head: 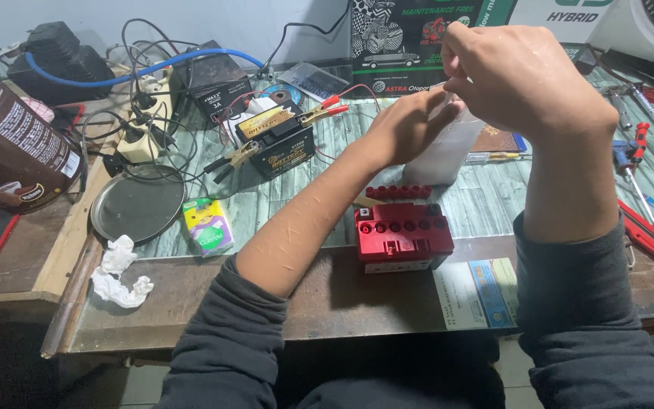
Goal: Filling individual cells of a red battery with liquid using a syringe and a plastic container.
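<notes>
2 bare hands work above the bench; the left hand [406,125] curls its fingers around the side of a translucent plastic container [442,151], steadying it upright just behind the small red battery [403,233]; the right hand [520,76] hovers over the container's top, fingertips pressed together in a pinch on something small there, too hidden to name. Doing this well seems to call for a firm left grip low on the soft, cloudy plastic, without squeezing, and a slow pull from the right. The battery is a boxy, glossy red block with 6 round ports in a row on top; a matching red cap strip [399,192] lies touching its far edge; the bench [266,303] is worn, scuffed wood.
</notes>
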